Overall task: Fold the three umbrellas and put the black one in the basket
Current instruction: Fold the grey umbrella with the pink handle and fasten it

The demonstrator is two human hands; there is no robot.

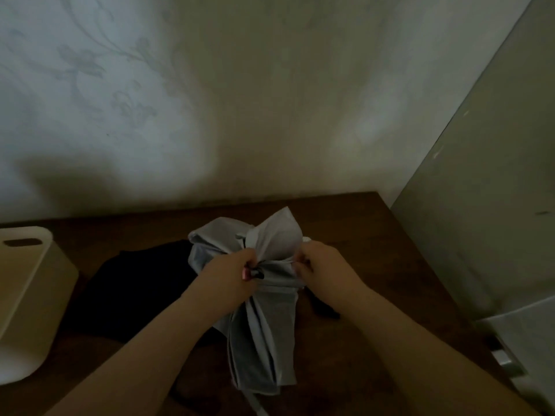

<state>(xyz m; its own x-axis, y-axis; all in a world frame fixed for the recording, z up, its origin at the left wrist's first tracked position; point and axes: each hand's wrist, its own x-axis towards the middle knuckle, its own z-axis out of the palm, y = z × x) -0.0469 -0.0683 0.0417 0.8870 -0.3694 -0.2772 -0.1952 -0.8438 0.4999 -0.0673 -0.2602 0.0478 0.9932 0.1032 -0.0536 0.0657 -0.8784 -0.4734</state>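
Both hands work at the grey umbrella [264, 298] above the tabletop [375, 265]: the left hand [231, 274] grips its gathered waist to keep the folds bunched, while the right hand [318, 265] pinches what looks like the strap. To the left, the black umbrella [135, 289] lies beside the basket [27, 295].

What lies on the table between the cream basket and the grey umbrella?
The black umbrella lies there, seen from the head camera, between the basket and the grey umbrella.
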